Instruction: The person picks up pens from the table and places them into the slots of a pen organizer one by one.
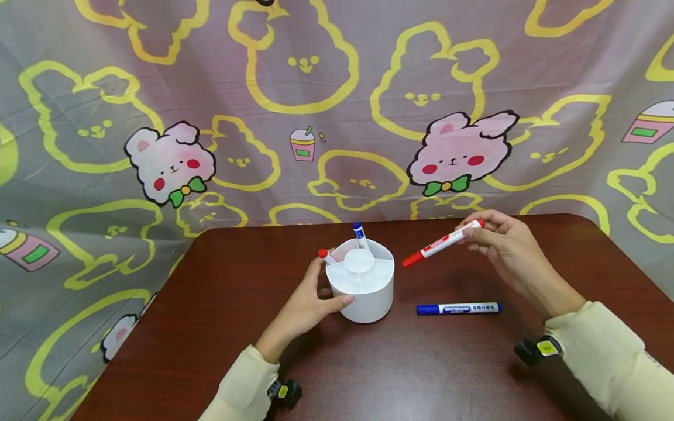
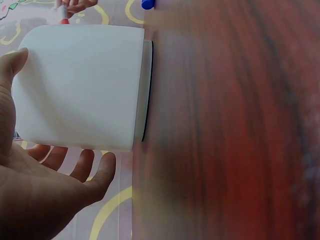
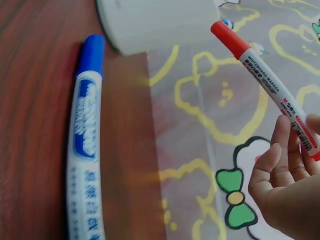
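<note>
In the head view a round white pen organizer (image 1: 368, 307) with several compartments stands upright on the table. My left hand (image 1: 302, 307) grips it from the left, thumb on its front and fingers round its far side. Inside it stand a blue-capped marker (image 1: 360, 235) at the back and a red-capped marker (image 1: 326, 256) at the left. To the right, my right hand (image 1: 508, 248) pinches a red whiteboard marker (image 3: 272, 85) near its rear end. Its red cap slants down toward the organizer, apart from the rim.
A blue whiteboard marker (image 1: 458, 309) lies sideways on the dark wooden table (image 1: 358, 374), right of the organizer and below the held marker. Behind the table hangs a curtain (image 1: 337, 134) printed with cartoon animals. Each wrist wears a small black camera.
</note>
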`<action>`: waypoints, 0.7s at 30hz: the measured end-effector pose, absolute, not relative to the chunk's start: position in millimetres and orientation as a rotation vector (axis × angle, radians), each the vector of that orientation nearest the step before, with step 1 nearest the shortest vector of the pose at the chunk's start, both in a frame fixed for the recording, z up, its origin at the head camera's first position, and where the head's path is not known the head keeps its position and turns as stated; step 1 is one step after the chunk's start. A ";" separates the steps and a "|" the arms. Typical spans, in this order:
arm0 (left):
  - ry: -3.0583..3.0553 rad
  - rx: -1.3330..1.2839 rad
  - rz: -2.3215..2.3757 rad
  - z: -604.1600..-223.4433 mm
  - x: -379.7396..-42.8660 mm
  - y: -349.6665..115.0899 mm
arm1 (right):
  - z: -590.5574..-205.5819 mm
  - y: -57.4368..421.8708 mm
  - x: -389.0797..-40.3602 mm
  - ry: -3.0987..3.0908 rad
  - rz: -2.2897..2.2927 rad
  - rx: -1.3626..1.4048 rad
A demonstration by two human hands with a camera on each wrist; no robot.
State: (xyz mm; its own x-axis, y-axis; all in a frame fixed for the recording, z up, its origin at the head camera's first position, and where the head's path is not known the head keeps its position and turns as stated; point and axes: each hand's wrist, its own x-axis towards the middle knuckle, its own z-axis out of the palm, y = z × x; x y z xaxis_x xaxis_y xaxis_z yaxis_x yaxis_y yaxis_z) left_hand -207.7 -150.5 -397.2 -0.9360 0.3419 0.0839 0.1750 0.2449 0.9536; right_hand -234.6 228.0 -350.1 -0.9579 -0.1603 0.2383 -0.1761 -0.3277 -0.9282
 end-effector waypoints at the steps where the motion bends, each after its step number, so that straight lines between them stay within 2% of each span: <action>1: 2.369 0.498 1.778 -396.9 -207.7 -150.5 | -348.0 226.6 -234.3 -1.809 2.513 0.466; 21: 2.418 0.517 1.770 -396.3 -209.6 -150.8 | -329.9 177.4 -241.6 -1.861 2.474 0.452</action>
